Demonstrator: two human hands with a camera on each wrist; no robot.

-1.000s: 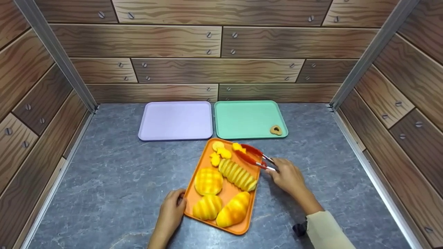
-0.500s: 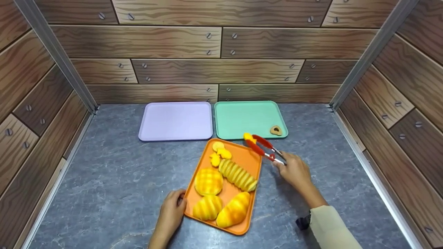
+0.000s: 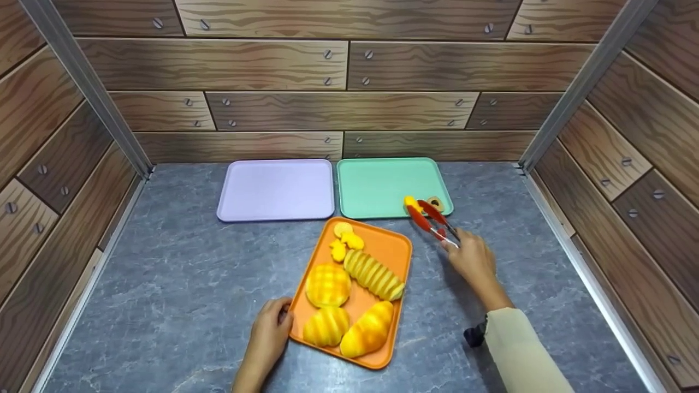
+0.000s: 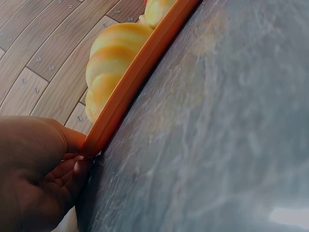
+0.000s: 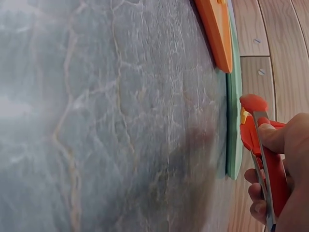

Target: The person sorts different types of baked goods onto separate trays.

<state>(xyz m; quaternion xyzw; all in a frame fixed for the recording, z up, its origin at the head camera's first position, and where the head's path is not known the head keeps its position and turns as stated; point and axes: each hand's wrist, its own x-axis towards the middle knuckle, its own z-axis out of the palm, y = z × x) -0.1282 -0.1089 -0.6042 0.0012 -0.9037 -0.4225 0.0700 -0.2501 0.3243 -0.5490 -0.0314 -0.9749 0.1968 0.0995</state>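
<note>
Right hand grips red tongs, tips pinching a small yellow piece over the green tray near its 4 o'clock corner. Left hand holds the orange tray edge at 7 o'clock on the counter.

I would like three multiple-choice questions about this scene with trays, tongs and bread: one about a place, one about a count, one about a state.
1. Where is the small yellow piece held by the red tongs?
A. over the green tray
B. over the purple tray
C. on the grey counter

2. How many trays are there?
A. two
B. three
C. four

3. What is the left hand doing?
A. lying flat on the counter
B. lifting a bread roll
C. holding the orange tray at its edge

Answers: 1 A, the tongs' tips are above the green tray's near right part. 2 B, purple, green and orange. 3 C, the fingers grip the rim in the left wrist view.
</note>
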